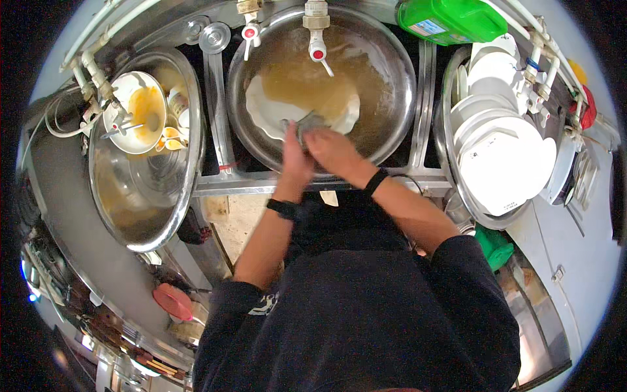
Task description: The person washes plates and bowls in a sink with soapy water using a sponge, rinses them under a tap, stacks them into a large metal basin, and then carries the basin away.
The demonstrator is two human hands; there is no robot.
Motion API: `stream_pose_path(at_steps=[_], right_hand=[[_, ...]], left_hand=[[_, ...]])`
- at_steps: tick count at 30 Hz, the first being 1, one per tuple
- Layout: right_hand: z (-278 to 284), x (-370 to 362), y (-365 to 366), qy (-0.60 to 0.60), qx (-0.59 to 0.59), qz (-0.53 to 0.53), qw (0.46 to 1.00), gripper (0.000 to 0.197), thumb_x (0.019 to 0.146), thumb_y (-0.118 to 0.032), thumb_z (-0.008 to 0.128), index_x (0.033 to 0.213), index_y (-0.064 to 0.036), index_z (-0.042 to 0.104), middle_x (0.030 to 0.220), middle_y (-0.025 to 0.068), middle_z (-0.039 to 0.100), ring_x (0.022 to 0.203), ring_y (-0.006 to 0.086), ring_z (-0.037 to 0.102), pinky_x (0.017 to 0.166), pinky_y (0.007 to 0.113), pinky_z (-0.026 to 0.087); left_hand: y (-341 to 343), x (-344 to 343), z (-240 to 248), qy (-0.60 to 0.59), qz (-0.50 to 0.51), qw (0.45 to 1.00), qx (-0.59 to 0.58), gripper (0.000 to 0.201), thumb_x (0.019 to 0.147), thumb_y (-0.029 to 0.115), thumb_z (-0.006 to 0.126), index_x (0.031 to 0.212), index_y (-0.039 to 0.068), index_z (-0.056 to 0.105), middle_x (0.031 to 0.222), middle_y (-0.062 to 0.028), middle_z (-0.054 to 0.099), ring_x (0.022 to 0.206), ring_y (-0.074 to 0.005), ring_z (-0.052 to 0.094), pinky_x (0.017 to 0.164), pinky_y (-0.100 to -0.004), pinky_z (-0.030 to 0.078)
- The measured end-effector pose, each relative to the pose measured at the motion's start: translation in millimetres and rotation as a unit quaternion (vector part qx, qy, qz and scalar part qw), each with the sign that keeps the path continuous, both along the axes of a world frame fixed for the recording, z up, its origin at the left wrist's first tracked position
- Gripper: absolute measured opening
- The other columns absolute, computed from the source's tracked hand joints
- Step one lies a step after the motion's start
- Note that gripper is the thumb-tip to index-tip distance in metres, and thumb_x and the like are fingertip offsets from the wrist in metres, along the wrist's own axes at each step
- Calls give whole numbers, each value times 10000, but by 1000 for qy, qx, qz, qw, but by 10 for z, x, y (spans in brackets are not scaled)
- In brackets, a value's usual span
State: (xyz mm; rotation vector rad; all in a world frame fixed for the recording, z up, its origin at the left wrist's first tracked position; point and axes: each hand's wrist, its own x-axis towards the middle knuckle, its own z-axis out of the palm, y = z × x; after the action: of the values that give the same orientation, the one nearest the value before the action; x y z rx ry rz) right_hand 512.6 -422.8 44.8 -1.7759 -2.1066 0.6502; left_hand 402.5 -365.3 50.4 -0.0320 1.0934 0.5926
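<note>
Both my hands are together over the near side of the middle steel basin (236,121). My right hand (334,151) is closed on a crumpled grey wad (311,122), which looks like a scouring pad or cloth; blur hides its exact kind. My left hand (297,160) is pressed against the same wad from the left, its fingers closed and slightly smeared by motion. Just beyond my fingers, a white plate with a wavy rim (266,108) lies partly under brownish water. Whether my hands touch the plate I cannot tell.
Two taps with red buttons (317,55) hang over the basin. The left basin (196,130) holds a food-stained white bowl (117,98) and several spoons (172,138). Several white plates (503,166) pile up in the right basin. A green jug (450,19) stands behind.
</note>
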Motion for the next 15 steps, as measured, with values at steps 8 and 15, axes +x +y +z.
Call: stream_pose_path(at_steps=[8,15], right_hand=[[18,207,-230,-32,11,0,999,359,825,-87,532,1153,49,584,1107,181,628,1124,324,584,1034,395,444],[191,69,-103,34,-121,27,992,333,818,-69,527,1111,79,586,1182,214,605,1179,351,548,1049,423,435]], left_hand=[[-82,16,-61,21,-7,1000,2,648,1011,581,280,1404,83,415,1372,-118,508,1234,-300,504,1049,-493,388],[5,-235,-148,6,-44,999,32,692,991,643,245,1430,133,403,1336,-107,546,1239,-299,503,1033,-502,401]])
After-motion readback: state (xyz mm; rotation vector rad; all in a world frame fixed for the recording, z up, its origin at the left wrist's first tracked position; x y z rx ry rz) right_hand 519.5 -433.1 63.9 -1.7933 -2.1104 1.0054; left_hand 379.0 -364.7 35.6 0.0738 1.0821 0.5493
